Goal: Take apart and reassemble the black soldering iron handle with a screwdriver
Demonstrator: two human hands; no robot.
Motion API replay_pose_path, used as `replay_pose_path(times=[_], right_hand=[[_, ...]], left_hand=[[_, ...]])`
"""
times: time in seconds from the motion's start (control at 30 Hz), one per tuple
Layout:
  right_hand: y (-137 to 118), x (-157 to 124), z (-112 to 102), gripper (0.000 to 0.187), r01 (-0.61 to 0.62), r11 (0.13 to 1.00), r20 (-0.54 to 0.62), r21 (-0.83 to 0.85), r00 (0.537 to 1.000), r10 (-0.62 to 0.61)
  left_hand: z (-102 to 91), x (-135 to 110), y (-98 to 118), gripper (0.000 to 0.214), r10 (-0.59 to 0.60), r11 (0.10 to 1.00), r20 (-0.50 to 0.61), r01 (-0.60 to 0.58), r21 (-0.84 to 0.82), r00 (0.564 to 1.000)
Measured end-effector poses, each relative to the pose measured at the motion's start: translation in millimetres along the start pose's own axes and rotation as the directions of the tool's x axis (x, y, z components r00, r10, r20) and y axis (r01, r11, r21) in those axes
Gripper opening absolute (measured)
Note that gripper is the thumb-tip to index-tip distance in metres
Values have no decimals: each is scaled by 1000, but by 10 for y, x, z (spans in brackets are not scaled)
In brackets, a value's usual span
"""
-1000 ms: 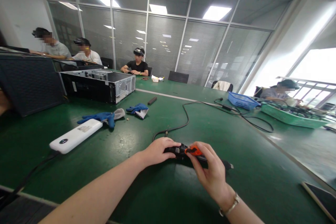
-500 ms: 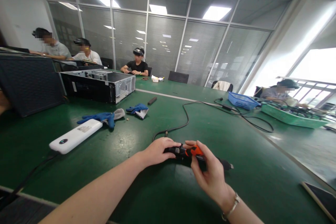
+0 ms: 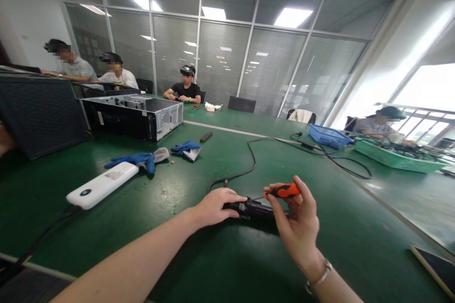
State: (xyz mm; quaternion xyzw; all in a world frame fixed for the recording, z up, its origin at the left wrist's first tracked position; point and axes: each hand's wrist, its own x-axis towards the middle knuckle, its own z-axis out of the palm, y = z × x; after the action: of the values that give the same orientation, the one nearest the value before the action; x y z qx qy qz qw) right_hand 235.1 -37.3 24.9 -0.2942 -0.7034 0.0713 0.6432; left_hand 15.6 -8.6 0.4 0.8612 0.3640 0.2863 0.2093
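Note:
A long black device lies on the green table in front of me, a black cable running away from its left end. My left hand rests on the device's left end, fingers curled over it. My right hand is raised a little above the device's right part and pinches an orange-handled screwdriver, held nearly level. The screwdriver's tip is hidden behind my fingers.
A white power bank, blue gloves and an open computer case lie to the left. A blue basket and a green tray stand at the right. A phone lies at the lower right. Several people sit around the table.
My right hand has lifted the orange screwdriver up and to the right, off the black device. My left hand stays on the device's left end.

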Motion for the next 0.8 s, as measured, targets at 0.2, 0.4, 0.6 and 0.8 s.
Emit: replay_pose_path(times=[0.2, 0.4, 0.6, 0.8], right_hand=[[28, 70, -2, 61, -141, 977, 110, -159, 981, 160], [42, 121, 20, 59, -109, 959, 75, -263, 988, 132], [-11, 201, 36, 59, -161, 982, 200, -102, 963, 179], [-24, 400, 53, 50, -101, 964, 213, -246, 965, 155]], left_hand=[[35, 8, 45, 48, 11, 1000, 34, -11, 15, 999], [65, 22, 34, 49, 1, 1000, 42, -2, 15, 999], [81, 32, 20, 48, -12, 1000, 34, 11, 16, 999], [64, 24, 15, 49, 9, 1000, 37, -10, 21, 999]])
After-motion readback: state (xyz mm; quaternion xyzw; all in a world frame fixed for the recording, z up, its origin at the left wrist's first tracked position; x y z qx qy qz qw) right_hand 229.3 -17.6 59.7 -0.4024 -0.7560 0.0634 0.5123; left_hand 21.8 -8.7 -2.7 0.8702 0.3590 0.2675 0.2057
